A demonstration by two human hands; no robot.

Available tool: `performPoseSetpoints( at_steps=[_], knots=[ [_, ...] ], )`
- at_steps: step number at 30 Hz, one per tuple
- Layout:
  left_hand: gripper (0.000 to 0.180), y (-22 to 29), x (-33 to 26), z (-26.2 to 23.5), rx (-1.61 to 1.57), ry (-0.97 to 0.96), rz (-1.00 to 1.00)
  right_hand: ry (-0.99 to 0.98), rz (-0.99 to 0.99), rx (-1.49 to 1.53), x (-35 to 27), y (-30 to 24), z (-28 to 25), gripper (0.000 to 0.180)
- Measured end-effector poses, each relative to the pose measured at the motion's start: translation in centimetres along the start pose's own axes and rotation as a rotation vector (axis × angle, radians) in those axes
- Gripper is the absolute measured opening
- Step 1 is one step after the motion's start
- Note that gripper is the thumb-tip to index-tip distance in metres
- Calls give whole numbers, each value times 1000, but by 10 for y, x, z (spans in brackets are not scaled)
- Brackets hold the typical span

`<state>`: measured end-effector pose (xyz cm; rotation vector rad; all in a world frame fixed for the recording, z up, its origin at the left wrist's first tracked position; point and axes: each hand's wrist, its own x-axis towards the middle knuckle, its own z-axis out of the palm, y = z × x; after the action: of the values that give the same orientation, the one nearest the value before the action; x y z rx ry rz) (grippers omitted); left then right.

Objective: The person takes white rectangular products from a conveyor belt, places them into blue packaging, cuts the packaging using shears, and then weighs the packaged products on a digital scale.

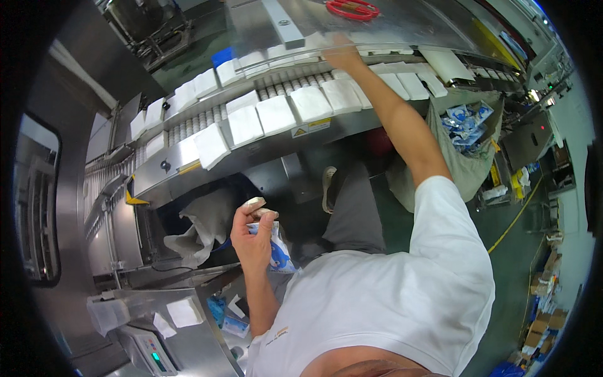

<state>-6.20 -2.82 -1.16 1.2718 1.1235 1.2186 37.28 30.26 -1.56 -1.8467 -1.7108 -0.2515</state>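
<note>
My left hand is raised in front of my chest and grips a crumpled blue-and-white wrapper, with a small white piece pinched at the fingertips. My right hand reaches far out over the roller conveyor and rests among the white tissue packs near the far rail; its fingers are partly hidden, so what it grips is unclear. Rows of white packs lie along the curved conveyor.
A grey sack full of blue-and-white wrappers hangs at the right. Red scissors lie on the steel cover behind the conveyor. A scale with a green display sits lower left, and a white bag hangs under the conveyor.
</note>
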Motion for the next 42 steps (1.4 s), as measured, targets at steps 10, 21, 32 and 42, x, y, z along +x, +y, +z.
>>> performPoseSetpoints(
  at_steps=[10, 21, 32, 42],
  knots=[
    [21, 1, 22, 109, 29, -1, 287, -986, -115, 800, -290, -148, -221, 38],
    [44, -6, -10, 72, 15, -122, 254, 111, 597, 449, -311, 158, -263, 14],
    [25, 34, -92, -159, 1200, 1137, 256, 127, 116, 222, -218, 40, -245, 27],
    [77, -31, -436, -333, 1535, 1686, -1248, -564, -318, 636, -236, -101, -172, 22]
  ],
)
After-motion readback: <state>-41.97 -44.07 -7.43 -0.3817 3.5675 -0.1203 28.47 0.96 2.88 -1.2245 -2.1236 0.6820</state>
